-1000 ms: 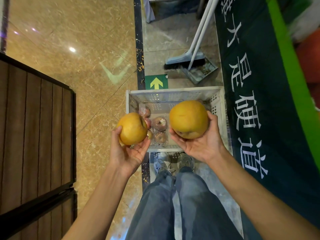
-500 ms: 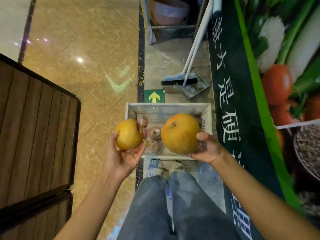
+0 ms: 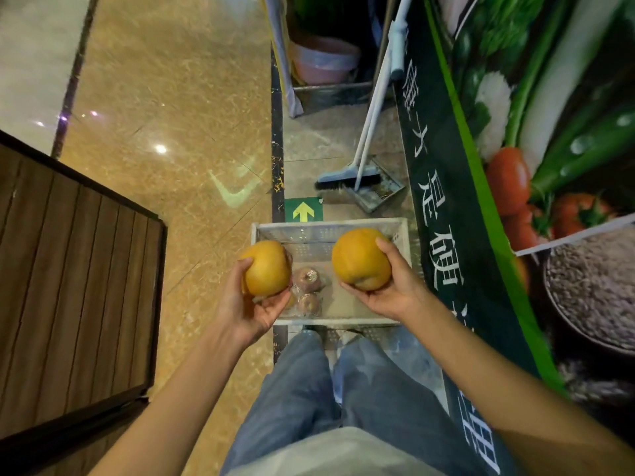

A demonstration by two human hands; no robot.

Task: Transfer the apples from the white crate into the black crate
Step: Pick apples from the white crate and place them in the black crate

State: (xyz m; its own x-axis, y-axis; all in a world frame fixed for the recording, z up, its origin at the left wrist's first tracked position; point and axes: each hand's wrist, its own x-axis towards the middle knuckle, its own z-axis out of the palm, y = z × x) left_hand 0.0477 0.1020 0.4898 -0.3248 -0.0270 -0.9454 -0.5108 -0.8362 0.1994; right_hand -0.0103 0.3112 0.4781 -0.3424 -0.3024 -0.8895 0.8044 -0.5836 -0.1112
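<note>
Left hand (image 3: 251, 304): at my 11 o'clock, fingers curled under a yellow apple (image 3: 268, 267).
Right hand (image 3: 391, 290): at 1 o'clock, I see it gripping a larger yellow apple (image 3: 360, 259).
White crate (image 3: 302, 225): floor, 12 o'clock, beneath both hands; wrapped apples (image 3: 309, 280) lie at its 8 o'clock.
Broom (image 3: 347, 175): beyond the crate, 1 o'clock.

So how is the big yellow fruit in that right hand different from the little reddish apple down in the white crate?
The round yellow-orange fruit is bare; the small reddish apple looks wrapped in clear film. The yellow fruit is gripped by the right hand; the reddish apple lies in the white plastic crate. The yellow fruit looks bigger, though it is nearer the camera. Both are round.
</note>
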